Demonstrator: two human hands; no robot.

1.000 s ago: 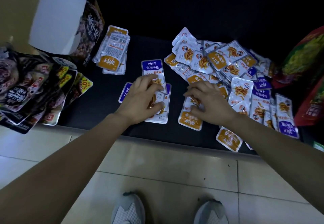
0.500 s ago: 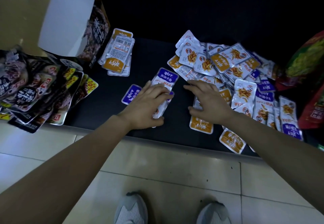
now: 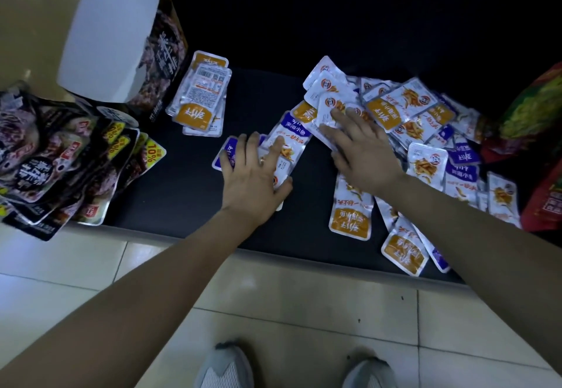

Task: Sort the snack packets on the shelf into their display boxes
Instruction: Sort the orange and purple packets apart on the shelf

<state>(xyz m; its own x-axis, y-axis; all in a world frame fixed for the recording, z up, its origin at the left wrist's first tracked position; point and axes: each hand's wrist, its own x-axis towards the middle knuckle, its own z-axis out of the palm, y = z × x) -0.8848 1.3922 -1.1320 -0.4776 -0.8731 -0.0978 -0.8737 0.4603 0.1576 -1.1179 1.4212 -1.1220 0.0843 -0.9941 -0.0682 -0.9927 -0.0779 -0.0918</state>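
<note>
A low black shelf [image 3: 170, 193] holds small silver snack packets with purple or orange ends. My left hand [image 3: 252, 174] lies flat on a small pile of purple packets [image 3: 289, 141] at the shelf's middle, its thumb against the pile's right edge. My right hand [image 3: 362, 150] rests with spread fingers on the left edge of the big mixed heap [image 3: 425, 123], fingertips on an orange packet. A neat stack of orange packets [image 3: 200, 98] lies to the left. An open display box [image 3: 121, 35] with a white flap stands at the far left.
Dark printed snack bags [image 3: 54, 156] spill over the shelf's left front edge. Red and yellow bags [image 3: 538, 144] crowd the right end. Two orange packets [image 3: 404, 251] lie near the front lip. Pale floor tiles and my grey shoes [image 3: 225, 366] are below.
My left hand slid the purple packets together and now lies flatter on them. My right hand moved up from the front orange packet to the heap's left edge.
</note>
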